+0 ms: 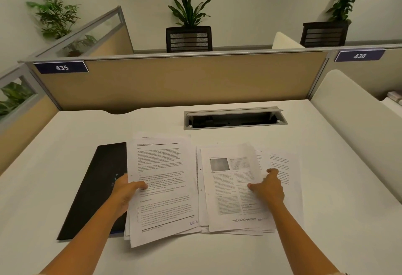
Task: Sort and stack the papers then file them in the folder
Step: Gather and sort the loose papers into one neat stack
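A black folder [95, 189] lies closed on the white desk [65, 135], left of centre. Partly over its right edge sits a loose pile of printed text pages [162, 185]. My left hand [126, 192] grips that pile at its left edge, thumb on top. To the right lies a second untidy pile of printed pages [230, 189], its top sheet showing a grey picture and punched holes. My right hand [268, 188] rests on this pile's right side, fingers spread and pressing on the top sheet. More sheets [280, 165] fan out beneath it to the right.
An open cable hatch [235, 119] is set into the desk behind the papers. A beige partition [174, 83] closes the back; a low white divider [352, 109] stands on the right. Chairs and potted plants are beyond the partition.
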